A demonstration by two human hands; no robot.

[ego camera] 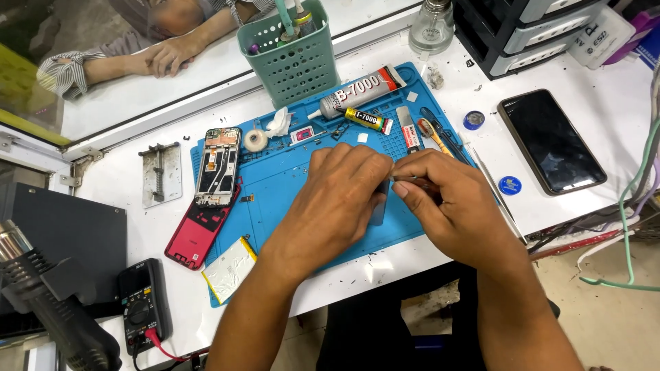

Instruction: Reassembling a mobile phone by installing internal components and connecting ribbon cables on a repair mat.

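Note:
Over a blue work mat [275, 185], my left hand [337, 203] curls around a small dark part [380, 199], mostly hidden by my fingers. My right hand [447, 203] pinches a thin metal tool [412, 180], its tip touching that part. An opened phone frame [218, 166] lies on the mat's left side, partly over a red back cover [199, 235]. A flat silver battery [229, 269] rests at the mat's front left corner.
Glue tubes [357, 89], a tape roll [256, 141] and small tools lie at the mat's back. A green basket [292, 58], a dark phone [551, 141], a multimeter [143, 308] and a hot-air gun [48, 302] surround it. Another person's hands [165, 55] rest behind the glass.

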